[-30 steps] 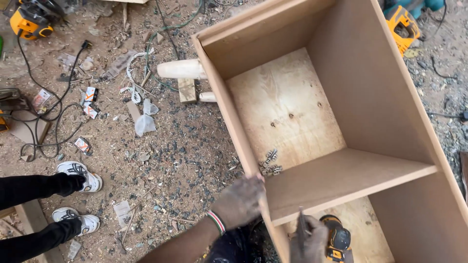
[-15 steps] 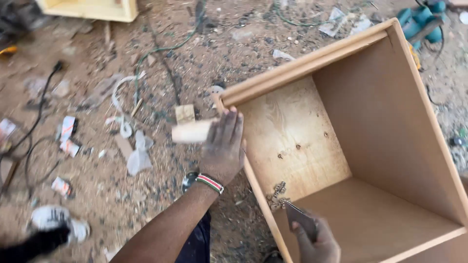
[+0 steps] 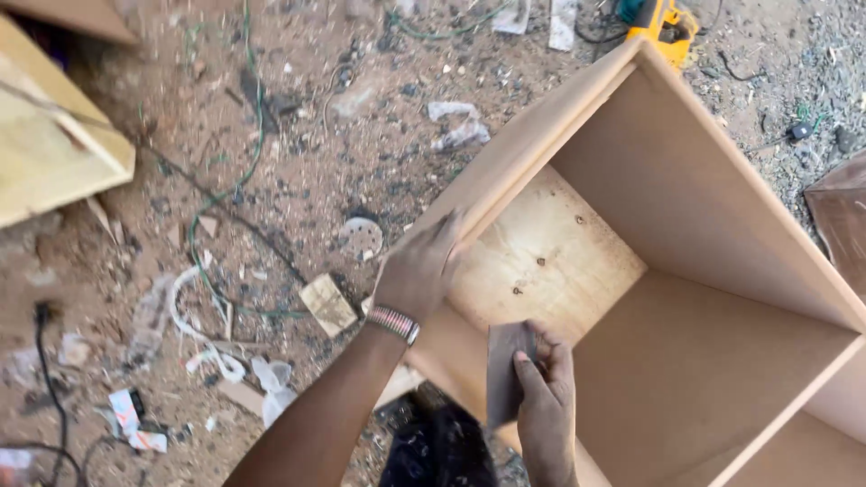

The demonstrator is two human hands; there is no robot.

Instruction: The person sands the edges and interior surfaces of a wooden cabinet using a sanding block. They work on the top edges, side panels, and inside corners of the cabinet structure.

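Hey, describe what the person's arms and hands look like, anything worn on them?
Both forearms are bare, with no sleeves in view and no gloves. The left hand has a striped band around its wrist, in pale, reddish and dark bands; whether it belongs to a watch cannot be told. The right hand shows no ring, and its wrist looks bare.

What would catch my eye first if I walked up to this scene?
A big open wooden box fills the right side, lying on littered dirt. The left hand rests on its near edge, while the right hand holds a dark flat sheet against it. A yellow power tool lies beyond.
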